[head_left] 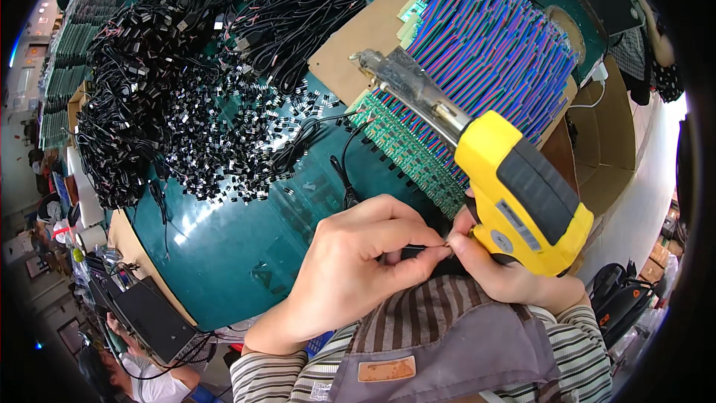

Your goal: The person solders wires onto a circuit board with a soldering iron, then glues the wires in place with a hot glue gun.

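Pinched the thin cable end (447, 245) in the left hand (354, 250), between thumb and forefinger, roughly crosswise toward the adjoining thumb tip of the right hand (506, 275), while gripping there the yellow gun-shaped tool (518, 198), aimed up-left and away.

The scene is brightly lit. White glare is thrown back by the teal tabletop (224, 269), and small glints are scattered across the pile of connectors (224, 134). The pale floor (634, 201) is washed toward white near the right rim. The round view is framed in black, and straight edges are bent outward there. Both left hand (365, 261) and right hand (500, 269) are rendered crisply, while the far-left background is blurred.
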The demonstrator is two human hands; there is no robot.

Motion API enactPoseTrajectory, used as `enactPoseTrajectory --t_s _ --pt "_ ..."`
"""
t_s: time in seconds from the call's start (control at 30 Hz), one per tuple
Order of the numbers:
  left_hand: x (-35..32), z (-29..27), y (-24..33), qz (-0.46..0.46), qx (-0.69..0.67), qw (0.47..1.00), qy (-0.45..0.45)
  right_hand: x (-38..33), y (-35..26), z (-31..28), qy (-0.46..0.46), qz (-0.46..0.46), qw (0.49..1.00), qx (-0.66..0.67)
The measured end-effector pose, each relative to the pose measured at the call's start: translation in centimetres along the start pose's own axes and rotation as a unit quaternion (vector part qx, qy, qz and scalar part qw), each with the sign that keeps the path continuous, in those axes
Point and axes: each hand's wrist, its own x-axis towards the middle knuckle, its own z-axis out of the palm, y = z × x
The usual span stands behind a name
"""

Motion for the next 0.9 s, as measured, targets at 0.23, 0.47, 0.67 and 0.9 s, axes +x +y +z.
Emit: enactPoseTrajectory --t_s 0.23,0.47,0.67,0.9 --pt "-0.4 0.3 0.0 0.08 0.072 0.99 0.09 0.7 -0.1 -1.3 -0.068 0.045 0.996 0.026" --pt "-0.2 1.2 -0.6 0.082 0.017 0.989 0.123 0.7 0.0 0.2 0.045 0.139 0.978 0.147" --pt "0.1 1.2 -0.9 0.15 0.076 0.972 0.162 1.1 0.5 -0.2 -0.029 -0.009 1.0 0.006" --pt "0.0 1.1 -1.1 0.142 0.081 0.975 0.152 1.4 -0.5 0.2 0.005 0.097 0.991 0.092"
